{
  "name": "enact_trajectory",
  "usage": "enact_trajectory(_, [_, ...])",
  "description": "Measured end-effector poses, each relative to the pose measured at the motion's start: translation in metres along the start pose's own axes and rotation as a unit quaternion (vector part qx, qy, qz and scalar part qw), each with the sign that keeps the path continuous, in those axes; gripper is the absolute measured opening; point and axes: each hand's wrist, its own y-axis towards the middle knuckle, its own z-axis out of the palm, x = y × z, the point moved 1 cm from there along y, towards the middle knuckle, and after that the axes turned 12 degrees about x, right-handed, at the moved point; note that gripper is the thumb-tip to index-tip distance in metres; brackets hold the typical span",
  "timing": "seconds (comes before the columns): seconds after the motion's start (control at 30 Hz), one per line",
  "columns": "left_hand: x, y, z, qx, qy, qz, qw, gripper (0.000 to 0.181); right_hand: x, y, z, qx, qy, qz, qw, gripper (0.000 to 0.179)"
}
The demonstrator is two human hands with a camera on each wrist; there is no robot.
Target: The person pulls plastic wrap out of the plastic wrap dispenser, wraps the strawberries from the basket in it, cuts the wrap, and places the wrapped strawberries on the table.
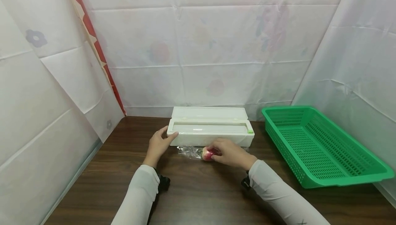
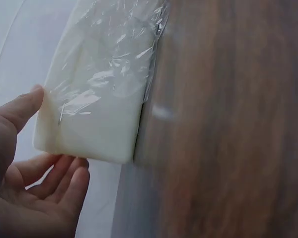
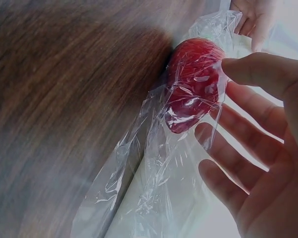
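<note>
A long white cling film dispenser box (image 1: 213,139) sits on the table with its lid raised at the back. My left hand (image 1: 158,146) holds its left end; in the left wrist view the thumb lies on one face and the fingers bend against the end. Clear cling film (image 2: 114,59) drapes over the box's front and onto the table. Just in front of the box, my right hand (image 1: 230,153) holds a red and cream apple-like fruit (image 1: 207,154) between thumb and fingers. In the right wrist view, wrinkled film covers the red fruit (image 3: 196,82).
A green perforated plastic basket (image 1: 321,180) stands on the right of the dark wood table (image 1: 191,201). A small bright green piece (image 1: 250,131) sits at the box's right end. Pale patterned sheeting (image 1: 210,46) hangs behind and on both sides.
</note>
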Motion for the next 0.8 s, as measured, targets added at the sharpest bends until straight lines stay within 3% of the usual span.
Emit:
enact_trajectory(0.3, [0.0, 0.002, -0.004, 0.0, -0.034, 0.02, 0.9992, 0.075, -0.001, 0.0, -0.001, -0.013, -0.009, -0.019, 0.9997, 0.025])
enact_trajectory(0.57, [-0.002, 0.003, -0.004, -0.005, -0.027, 0.028, 0.9992, 0.072, -0.001, -0.001, -0.003, -0.014, -0.001, -0.025, 0.9996, 0.023])
enact_trajectory(0.8, [-0.002, 0.002, -0.003, -0.008, -0.035, 0.026, 0.999, 0.07, -0.014, -0.017, -0.022, -0.043, 0.003, -0.012, 0.999, 0.02])
